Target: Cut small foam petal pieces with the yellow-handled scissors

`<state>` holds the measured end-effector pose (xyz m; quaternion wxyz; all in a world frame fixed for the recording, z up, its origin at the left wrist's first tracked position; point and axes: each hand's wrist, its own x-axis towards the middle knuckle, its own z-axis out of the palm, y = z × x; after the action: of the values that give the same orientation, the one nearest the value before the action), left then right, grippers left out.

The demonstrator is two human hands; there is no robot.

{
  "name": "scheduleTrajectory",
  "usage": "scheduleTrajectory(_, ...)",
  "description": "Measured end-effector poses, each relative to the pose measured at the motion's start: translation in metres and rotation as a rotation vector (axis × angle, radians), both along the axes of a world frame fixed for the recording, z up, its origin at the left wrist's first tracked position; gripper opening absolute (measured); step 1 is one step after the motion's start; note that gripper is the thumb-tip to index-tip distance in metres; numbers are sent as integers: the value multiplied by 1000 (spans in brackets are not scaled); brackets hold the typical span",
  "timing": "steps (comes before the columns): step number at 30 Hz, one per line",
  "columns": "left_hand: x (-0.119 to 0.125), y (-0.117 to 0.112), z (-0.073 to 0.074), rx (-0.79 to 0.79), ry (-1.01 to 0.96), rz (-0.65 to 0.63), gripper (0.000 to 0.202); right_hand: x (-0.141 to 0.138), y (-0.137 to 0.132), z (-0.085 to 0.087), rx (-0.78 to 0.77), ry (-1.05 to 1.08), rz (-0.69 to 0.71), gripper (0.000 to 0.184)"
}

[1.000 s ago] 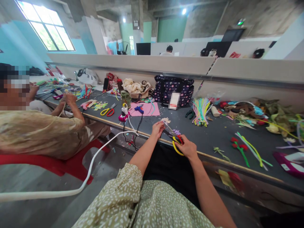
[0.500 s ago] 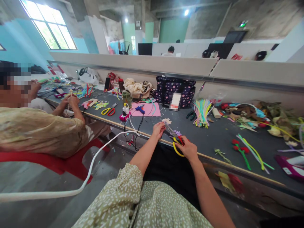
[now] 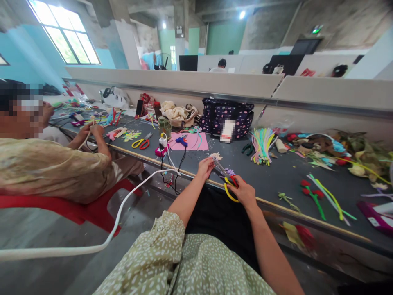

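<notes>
My right hand grips a pair of scissors with one red and one yellow handle. The blades point up and left toward my left hand, whose fingers are pinched at the tips. What they pinch is too small to make out. Pale cream pieces show just beyond those fingertips; whether they are held or lie on the table, I cannot tell. Small purple pieces lie on the dark table right beside the blades.
A bundle of pastel pipe cleaners stands behind, near a dotted bag. To the left are a blue glue gun on a pink sheet and other scissors. A co-worker sits at left; a white cable crosses the aisle.
Both hands and the scissors stay almost where they were. The whole view has shifted very slightly, and the co-worker's hands at left have moved a little.
</notes>
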<state>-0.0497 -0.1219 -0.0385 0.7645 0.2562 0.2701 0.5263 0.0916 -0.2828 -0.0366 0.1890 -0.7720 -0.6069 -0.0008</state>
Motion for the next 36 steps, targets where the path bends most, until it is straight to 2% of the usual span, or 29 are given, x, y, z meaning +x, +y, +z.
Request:
scheduleTrajectory(5, -1, -1, 2, 14, -29, 11, 23, 4, 4, 1, -5, 82, 11, 42)
scheduleTrajectory(9, -2, -1, 2, 10, -21, 0, 25, 5, 5, 4, 9, 149, -46, 45)
scheduleTrajectory(15, -2, -1, -1, 31, 9, -19, 20, 3, 3, 6, -12, 131, -44, 51)
scheduleTrajectory(23, -6, -4, 7, -3, -36, -77, 21, 5, 1, 2, 6, 140, -9, 47)
scheduleTrajectory(29, -7, -6, 7, 35, 30, -9, 18, 7, 4, -1, 67, 290, -31, 43)
scheduleTrajectory(32, -6, -3, 4, 123, 153, -8, 21, 6, 6, 1, 81, 343, -46, 42)
scheduleTrajectory(36, -6, 3, 2, 416, 624, -22, 12, 4, 7, 6, 48, 313, -64, 40)
